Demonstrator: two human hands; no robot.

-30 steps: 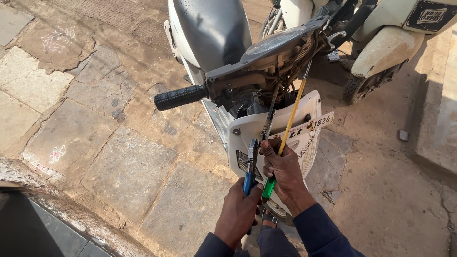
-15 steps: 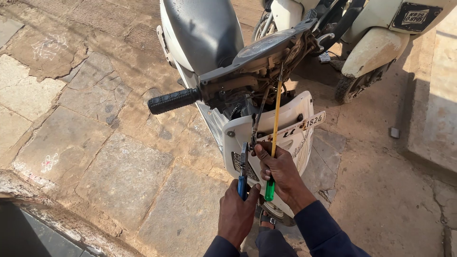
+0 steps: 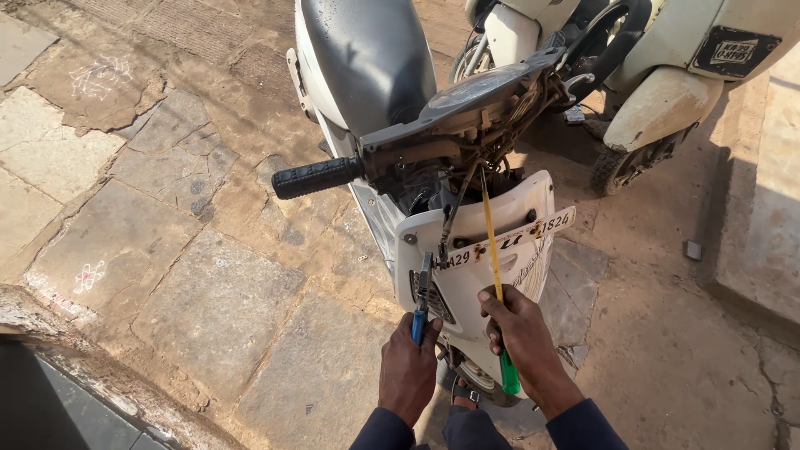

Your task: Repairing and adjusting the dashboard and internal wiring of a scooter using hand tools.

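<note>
2 tools are held against the open front of a white scooter (image 3: 479, 275).

Blue-handled pliers (image 3: 421, 304) are gripped in the left hand (image 3: 408, 371), its fingers wrapped tight round the handles, with the tip raised to a dark cable (image 3: 457, 208) just below the handlebar. A long screwdriver (image 3: 497, 283) with a yellow shaft and green handle is clasped in the right hand (image 3: 525, 337), its tip reaching up into the exposed wiring under the headlamp housing (image 3: 467, 112). A black grip (image 3: 317, 177) juts left. A 2nd scooter (image 3: 667, 75) stands far right on the stone paving (image 3: 167, 275).

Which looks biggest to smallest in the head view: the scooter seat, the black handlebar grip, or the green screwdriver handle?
1. Scooter seat
2. Black handlebar grip
3. Green screwdriver handle, though the right hand partly covers it and it sits nearer the camera.
</note>
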